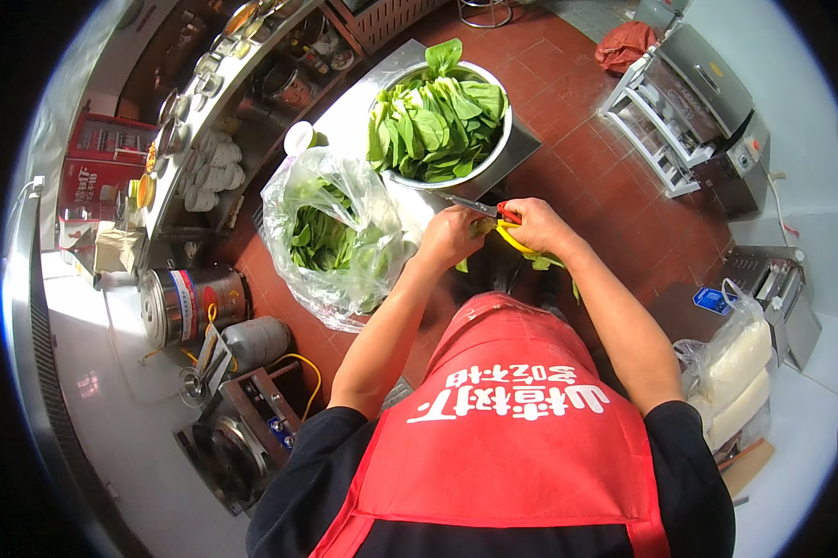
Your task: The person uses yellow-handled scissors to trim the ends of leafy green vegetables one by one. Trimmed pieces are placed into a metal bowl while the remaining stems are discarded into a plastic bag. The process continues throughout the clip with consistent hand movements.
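In my right hand [539, 224] is a pair of scissors [515, 240] with red and yellow handles. The blades point left, across the top of my left hand [453, 236]. My left fingers are closed around a leafy green, and only its pale end [483, 225] shows clearly. Bits of green leaf [546, 262] hang below my right hand. Beyond my hands, a round metal basin [453, 183] is heaped with leafy greens [433, 125]. A clear plastic bag [380, 244] to the left of my left hand holds more greens [324, 234].
The basin and bag stand on a metal-topped table [349, 104]. A white cup-like container [299, 139] sits behind the bag. At left are a shelf counter [196, 104] with bowls, a gas cylinder [257, 340] and a burner stove [230, 453]. A steel appliance [708, 80] stands at right.
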A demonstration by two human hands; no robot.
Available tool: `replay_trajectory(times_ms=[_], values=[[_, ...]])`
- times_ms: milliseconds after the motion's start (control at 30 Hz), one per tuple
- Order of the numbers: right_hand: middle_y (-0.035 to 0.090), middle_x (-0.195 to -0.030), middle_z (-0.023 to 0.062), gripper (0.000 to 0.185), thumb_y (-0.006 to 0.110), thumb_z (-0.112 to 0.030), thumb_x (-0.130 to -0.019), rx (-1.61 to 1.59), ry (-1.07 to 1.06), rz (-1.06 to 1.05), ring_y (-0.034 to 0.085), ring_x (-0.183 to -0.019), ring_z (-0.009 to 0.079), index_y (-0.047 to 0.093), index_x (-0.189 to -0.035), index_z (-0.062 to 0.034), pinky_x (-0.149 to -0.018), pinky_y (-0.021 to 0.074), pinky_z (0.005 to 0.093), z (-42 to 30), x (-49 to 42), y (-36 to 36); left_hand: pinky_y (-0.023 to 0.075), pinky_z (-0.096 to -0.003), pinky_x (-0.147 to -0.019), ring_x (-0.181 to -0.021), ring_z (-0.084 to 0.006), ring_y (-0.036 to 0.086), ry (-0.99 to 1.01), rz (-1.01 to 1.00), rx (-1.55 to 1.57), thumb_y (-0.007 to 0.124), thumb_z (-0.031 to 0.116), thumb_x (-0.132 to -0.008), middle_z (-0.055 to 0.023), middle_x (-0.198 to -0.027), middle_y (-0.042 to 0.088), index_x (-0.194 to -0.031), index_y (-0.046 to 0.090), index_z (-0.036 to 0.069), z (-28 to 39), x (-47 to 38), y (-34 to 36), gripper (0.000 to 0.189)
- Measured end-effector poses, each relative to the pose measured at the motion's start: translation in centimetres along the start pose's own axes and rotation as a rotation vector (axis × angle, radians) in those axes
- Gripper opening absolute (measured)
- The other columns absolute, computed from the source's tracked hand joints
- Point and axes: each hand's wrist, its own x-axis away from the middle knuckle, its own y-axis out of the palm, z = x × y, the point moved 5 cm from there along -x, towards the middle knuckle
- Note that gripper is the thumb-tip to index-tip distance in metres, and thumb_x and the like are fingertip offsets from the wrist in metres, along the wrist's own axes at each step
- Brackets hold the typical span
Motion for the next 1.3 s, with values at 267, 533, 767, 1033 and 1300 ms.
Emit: replay_trajectory(times_ms=[267,533,767,1033,1300], values=[[0.059,-0.07,0.0127,0.028,0.081,-0.022,-0.082,-0.051,0.056,0.046,0.053,-0.064,0.0201,0.065,-0.092,-0.0009,-0.065,0.0473,0.0379,2.1,0.3,0.5,0.0568,-0.0354,-0.083,-0.09,-0.0254,0.072,-0.303,0.047,0.238,0.076,0.018,-0.079,-0.0145,-0.101,0.074,-0.112,0.073,0.004,-6.0,2.5,0.4,0.037],[0.068,-0.086,0.0179,0.038,0.082,-0.034,-0.084,0.005,0.114,0.107,0.066,-0.079,0.0315,0.064,-0.095,-0.002,-0.073,0.0511,0.0408,4.3,0.6,3.3,0.0559,-0.0276,-0.085,-0.095,-0.0136,0.069,-0.478,0.067,1.165,0.075,0.006,-0.087,-0.0053,-0.109,0.072,-0.125,0.066,-0.002,-8.2,4.5,0.6,0.04],[0.073,-0.095,0.0134,0.04,0.083,-0.03,-0.085,-0.32,0.057,0.031,0.07,-0.087,0.0216,0.067,-0.106,0.0005,-0.08,0.0533,0.0363,0.5,1.0,2.1,0.0556,-0.0257,-0.084,-0.099,-0.0123,0.068,-0.468,0.003,1.327,0.077,0.014,-0.091,-0.0045,-0.112,0.071,-0.127,0.065,0.0,-6.5,3.2,1.5,0.04],[0.072,-0.097,0.005,0.033,0.082,-0.009,-0.083,-0.466,0.124,-0.011,0.064,-0.087,0.013,0.068,-0.111,0.0005,-0.082,0.0535,0.0333,1.2,0.3,1.1,0.0553,-0.0257,-0.082,-0.09,-0.0113,0.067,-0.373,-0.133,0.964,0.075,0.017,-0.094,-0.0055,-0.105,0.073,-0.122,0.068,-0.004,-1.6,-1.0,2.5,0.036],[0.072,-0.096,0.0057,0.034,0.082,-0.009,-0.082,-0.466,0.163,0.01,0.064,-0.087,0.0135,0.069,-0.112,0.0006,-0.082,0.0531,0.0327,2.4,1.8,-0.4,0.0538,-0.0265,-0.084,-0.092,-0.0125,0.067,-0.239,-0.135,0.658,0.07,0.009,-0.09,-0.0066,-0.103,0.074,-0.123,0.067,-0.005,0.3,-2.2,3.5,0.036]])
